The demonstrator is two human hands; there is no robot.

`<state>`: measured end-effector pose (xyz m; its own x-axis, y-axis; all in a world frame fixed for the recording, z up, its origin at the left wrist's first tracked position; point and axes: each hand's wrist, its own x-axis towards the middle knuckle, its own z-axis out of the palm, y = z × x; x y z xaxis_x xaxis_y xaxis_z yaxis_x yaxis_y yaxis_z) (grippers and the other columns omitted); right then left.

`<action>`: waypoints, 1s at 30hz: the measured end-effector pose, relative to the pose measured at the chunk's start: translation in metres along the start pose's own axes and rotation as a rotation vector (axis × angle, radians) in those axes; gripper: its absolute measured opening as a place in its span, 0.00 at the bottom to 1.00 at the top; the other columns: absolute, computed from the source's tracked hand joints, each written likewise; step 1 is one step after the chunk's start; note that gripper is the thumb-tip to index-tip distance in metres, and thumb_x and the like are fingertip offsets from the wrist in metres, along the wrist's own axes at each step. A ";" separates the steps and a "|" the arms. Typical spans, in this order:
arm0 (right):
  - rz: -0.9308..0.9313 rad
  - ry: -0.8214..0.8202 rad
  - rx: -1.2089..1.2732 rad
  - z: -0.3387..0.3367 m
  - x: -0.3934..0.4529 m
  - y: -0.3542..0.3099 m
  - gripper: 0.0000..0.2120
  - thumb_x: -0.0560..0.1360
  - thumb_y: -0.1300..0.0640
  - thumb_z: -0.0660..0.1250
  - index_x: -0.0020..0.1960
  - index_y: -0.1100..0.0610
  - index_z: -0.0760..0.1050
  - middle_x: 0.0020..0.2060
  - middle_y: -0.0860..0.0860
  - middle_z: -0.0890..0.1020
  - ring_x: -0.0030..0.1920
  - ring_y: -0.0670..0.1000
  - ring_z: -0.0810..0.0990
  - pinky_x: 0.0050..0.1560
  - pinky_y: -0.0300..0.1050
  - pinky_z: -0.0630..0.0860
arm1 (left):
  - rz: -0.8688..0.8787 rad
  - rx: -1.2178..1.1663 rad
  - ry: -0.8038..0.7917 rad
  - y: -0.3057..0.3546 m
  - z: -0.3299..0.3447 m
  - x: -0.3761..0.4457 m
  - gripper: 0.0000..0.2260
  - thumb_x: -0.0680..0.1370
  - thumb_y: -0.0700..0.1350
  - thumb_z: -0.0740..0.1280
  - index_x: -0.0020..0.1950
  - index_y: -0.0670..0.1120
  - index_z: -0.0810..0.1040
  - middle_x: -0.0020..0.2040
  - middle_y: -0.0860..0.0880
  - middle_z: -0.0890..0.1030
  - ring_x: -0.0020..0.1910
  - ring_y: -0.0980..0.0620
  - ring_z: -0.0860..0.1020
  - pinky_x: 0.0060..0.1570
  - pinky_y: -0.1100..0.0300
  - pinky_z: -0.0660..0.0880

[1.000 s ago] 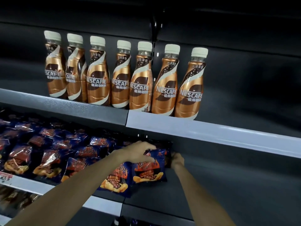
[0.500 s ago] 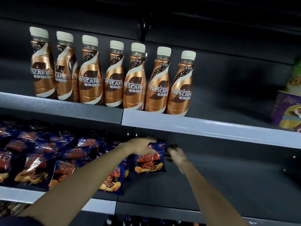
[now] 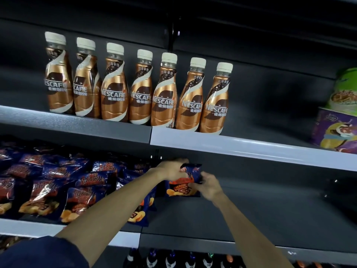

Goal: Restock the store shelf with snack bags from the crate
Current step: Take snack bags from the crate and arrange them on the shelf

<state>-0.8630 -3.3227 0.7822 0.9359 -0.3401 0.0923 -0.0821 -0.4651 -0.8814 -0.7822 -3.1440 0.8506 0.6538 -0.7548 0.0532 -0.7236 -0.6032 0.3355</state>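
Observation:
A dark blue snack bag (image 3: 184,183) with orange chips printed on it stands on the dark middle shelf (image 3: 270,213), at the right end of the snack rows. My left hand (image 3: 171,169) grips its top left corner. My right hand (image 3: 207,185) holds its right side, fingers curled on the front of the bag. Several more blue snack bags (image 3: 58,190) fill the shelf to the left. The crate is out of view.
Several Nescafe coffee bottles (image 3: 139,89) stand in a row on the upper shelf (image 3: 241,149). A purple box (image 3: 336,132) and a green pack (image 3: 345,89) sit at the upper right. Bottle tops (image 3: 173,258) show on the shelf below.
My right hand has moved from behind the bag's right edge onto its front lower right. The camera has swung right, bringing the purple box into view. My left hand stays at the bag's top.

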 end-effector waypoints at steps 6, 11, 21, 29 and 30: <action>0.128 0.053 -0.089 0.004 0.011 0.007 0.13 0.69 0.57 0.79 0.51 0.53 0.81 0.46 0.47 0.86 0.48 0.48 0.84 0.57 0.48 0.80 | -0.006 -0.024 0.021 -0.020 -0.014 -0.013 0.24 0.78 0.48 0.66 0.73 0.56 0.62 0.74 0.50 0.66 0.67 0.47 0.70 0.63 0.55 0.71; 0.175 0.047 -0.118 0.022 0.024 0.011 0.13 0.69 0.56 0.78 0.51 0.55 0.81 0.47 0.49 0.85 0.48 0.50 0.83 0.57 0.49 0.79 | -0.092 -0.062 0.056 -0.049 -0.021 -0.025 0.22 0.79 0.46 0.66 0.71 0.56 0.65 0.64 0.50 0.74 0.61 0.52 0.74 0.58 0.56 0.74; 0.238 -0.037 -0.133 0.046 0.036 0.017 0.10 0.70 0.57 0.77 0.48 0.50 0.79 0.49 0.51 0.85 0.51 0.51 0.83 0.58 0.47 0.78 | -0.133 -0.056 0.094 -0.081 -0.023 -0.031 0.20 0.78 0.46 0.67 0.69 0.53 0.67 0.56 0.50 0.78 0.54 0.52 0.76 0.51 0.60 0.74; 0.284 -0.090 -0.173 0.044 0.040 0.028 0.15 0.68 0.54 0.78 0.52 0.51 0.77 0.48 0.49 0.84 0.50 0.50 0.83 0.58 0.48 0.79 | -0.107 -0.074 0.098 -0.083 -0.019 -0.022 0.21 0.78 0.48 0.67 0.69 0.54 0.66 0.56 0.51 0.78 0.55 0.52 0.76 0.53 0.59 0.74; 0.292 -0.091 -0.175 0.043 0.040 0.029 0.16 0.68 0.53 0.78 0.53 0.52 0.78 0.48 0.49 0.84 0.50 0.50 0.83 0.57 0.48 0.79 | -0.104 -0.076 0.093 -0.083 -0.018 -0.020 0.21 0.78 0.48 0.67 0.70 0.54 0.66 0.57 0.51 0.77 0.55 0.52 0.76 0.53 0.59 0.74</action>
<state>-0.8128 -3.3147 0.7405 0.8903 -0.4090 -0.2002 -0.4006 -0.4945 -0.7713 -0.7317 -3.0740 0.8390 0.7447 -0.6598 0.1006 -0.6344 -0.6529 0.4138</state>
